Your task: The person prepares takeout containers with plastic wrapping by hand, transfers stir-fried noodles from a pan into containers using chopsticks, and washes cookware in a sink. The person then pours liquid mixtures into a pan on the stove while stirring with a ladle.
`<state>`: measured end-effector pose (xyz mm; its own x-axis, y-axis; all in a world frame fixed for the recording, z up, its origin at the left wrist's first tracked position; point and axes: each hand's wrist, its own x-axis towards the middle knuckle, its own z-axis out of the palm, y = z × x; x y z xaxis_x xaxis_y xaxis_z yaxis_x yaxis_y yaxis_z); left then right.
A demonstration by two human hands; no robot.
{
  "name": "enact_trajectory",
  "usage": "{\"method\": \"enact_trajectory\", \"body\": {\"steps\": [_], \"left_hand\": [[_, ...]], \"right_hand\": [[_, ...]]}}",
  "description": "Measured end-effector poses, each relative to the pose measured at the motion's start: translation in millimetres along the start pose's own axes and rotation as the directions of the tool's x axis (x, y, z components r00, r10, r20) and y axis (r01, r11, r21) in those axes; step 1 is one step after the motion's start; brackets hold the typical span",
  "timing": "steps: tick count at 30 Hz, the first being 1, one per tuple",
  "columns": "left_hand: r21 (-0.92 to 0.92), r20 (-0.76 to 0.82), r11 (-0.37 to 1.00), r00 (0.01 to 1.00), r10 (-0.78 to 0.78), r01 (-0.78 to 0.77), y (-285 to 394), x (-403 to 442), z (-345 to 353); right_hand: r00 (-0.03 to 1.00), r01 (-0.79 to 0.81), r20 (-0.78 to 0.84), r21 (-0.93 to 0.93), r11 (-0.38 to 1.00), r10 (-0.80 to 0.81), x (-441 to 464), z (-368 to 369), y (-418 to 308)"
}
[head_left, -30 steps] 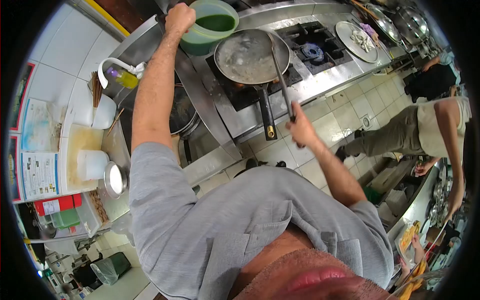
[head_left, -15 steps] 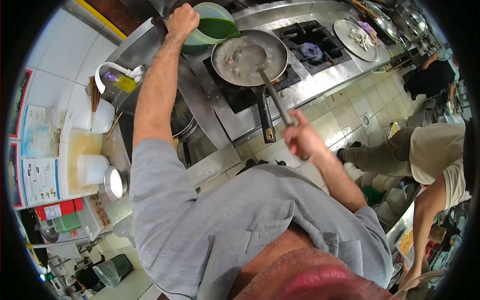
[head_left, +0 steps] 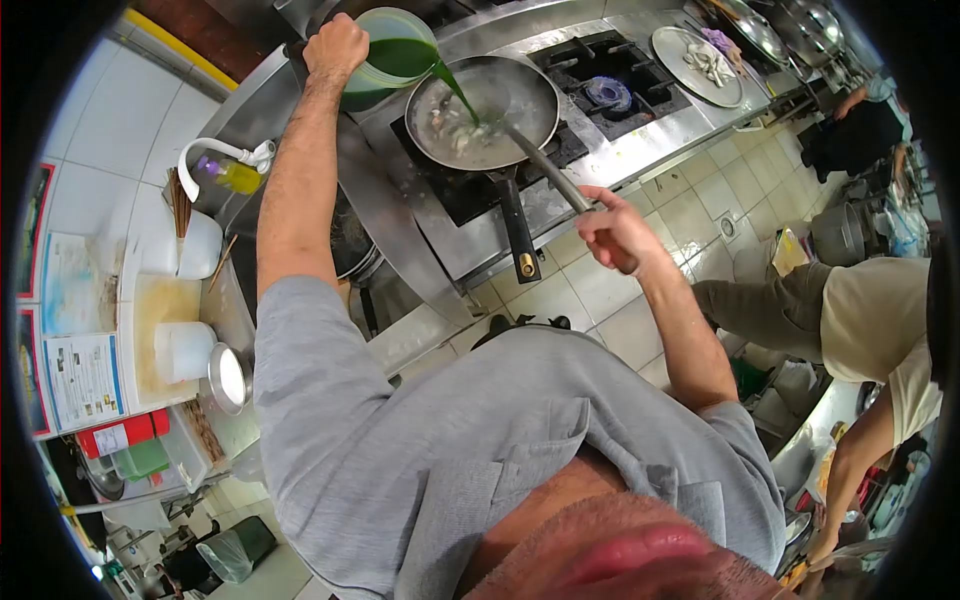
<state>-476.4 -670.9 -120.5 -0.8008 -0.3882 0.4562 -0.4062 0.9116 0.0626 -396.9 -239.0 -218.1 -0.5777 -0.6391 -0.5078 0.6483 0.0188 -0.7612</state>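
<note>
My left hand (head_left: 337, 48) is closed on the rim of a pale green container (head_left: 372, 98), tipped over the stove. From its lip a stream of green liquid (head_left: 456, 90) falls into a black-handled pan (head_left: 517, 225) of greyish, steaming food. My right hand (head_left: 620, 235) is wrapped round the metal handle of a ladle (head_left: 549, 168), whose head is in the pan, blurred by steam. The pan's own handle points toward me, with neither hand on it.
Right of the pan is a lit burner (head_left: 608, 94), then an oval plate (head_left: 698, 66) with pale pieces. A white faucet (head_left: 187, 160) and a metal bowl (head_left: 231, 378) are at the left. Another person (head_left: 875, 315) stands bent over at the right.
The container has tipped further, and green liquid now pours into the pan. The ladle has moved from the pan's right edge into the food. The person at the right has leaned down.
</note>
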Motion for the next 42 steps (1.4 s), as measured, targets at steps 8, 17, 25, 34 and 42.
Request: {"method": "enact_trajectory", "body": {"steps": [8, 17, 25, 34, 42], "left_hand": [[-0.036, 0.004, 0.999, 1.000, -0.025, 0.025, 2.0, -5.2, -11.1], [-0.014, 0.008, 1.000, 1.000, 0.020, -0.020, 5.6, -2.2, -4.9], [0.019, 0.019, 0.998, 0.998, 0.067, -0.068, 11.4, -4.2, -6.0], [-0.044, 0.006, 0.999, 1.000, 0.025, -0.024, 2.0, 1.5, -2.2], [-0.032, -0.153, 0.991, 0.981, 0.123, -0.129, -0.9, -15.8, -6.2]], "right_hand": [[0.998, 0.040, -0.055, -0.040, 0.998, -0.042, -34.5, 51.2, 22.3], [0.973, 0.069, -0.149, -0.534, 0.843, -0.174, -28.6, 52.8, 26.9], [0.987, 0.033, -0.121, -0.508, 0.861, -0.109, -4.4, 15.7, 16.5], [0.997, -0.044, 0.073, 0.161, 0.986, 0.033, -2.0, 9.0, -8.2], [0.996, 0.008, -0.084, -0.150, 0.989, -0.020, -40.9, 62.0, 27.5]]}}
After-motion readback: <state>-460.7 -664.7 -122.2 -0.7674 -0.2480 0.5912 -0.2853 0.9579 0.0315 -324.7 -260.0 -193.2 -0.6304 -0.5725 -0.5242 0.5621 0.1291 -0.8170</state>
